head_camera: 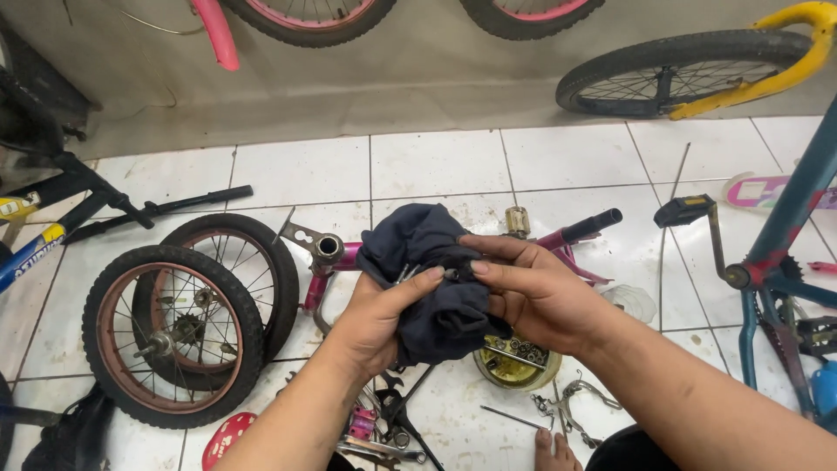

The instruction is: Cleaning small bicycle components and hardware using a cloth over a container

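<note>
A dark navy cloth (425, 270) is bunched in the middle of the view, held up over the floor. My left hand (373, 318) cups it from below and the left, thumb pressed across its front. My right hand (523, 292) comes in from the right, its fingertips pinching a small metal part (410, 274) wrapped in the cloth's folds. Only a glint of that part shows; its shape is hidden. Below the hands sits a yellow bowl (516, 366) with small metal parts in it.
Two small bike wheels (174, 336) lie at the left beside a pink frame (336, 257). Wrenches and a brake caliper (575, 403) lie on the white tiles near my foot (554, 452). A blue bike frame (776, 262) stands at the right, a yellow bike's wheel (680, 74) behind.
</note>
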